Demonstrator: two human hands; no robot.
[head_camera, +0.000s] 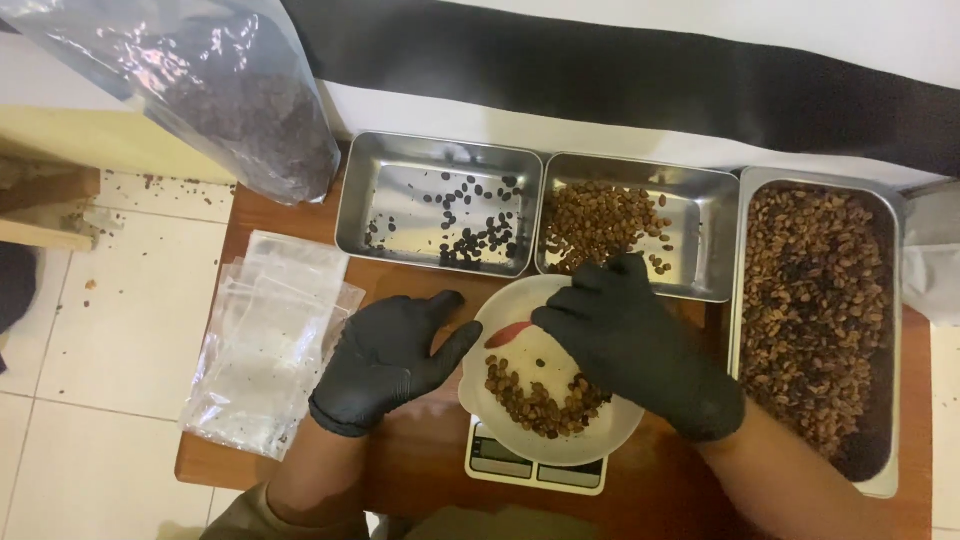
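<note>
fingers of your right hand (640, 345) curl down over the white bowl (500, 325), tips bunched near the beans (535, 400); whether they pinch one, you cannot tell. your left hand (392, 360) lies loosely spread against the bowl's left rim. the bowl sits on a scale (535, 470), in front of three metal trays (440, 205).

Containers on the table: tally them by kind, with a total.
Steel trays: 3, at left, middle and right
White bowl: 1
Scale: 1
Large bean bag: 1
Stack of small clear bags: 1
Total: 7
</note>
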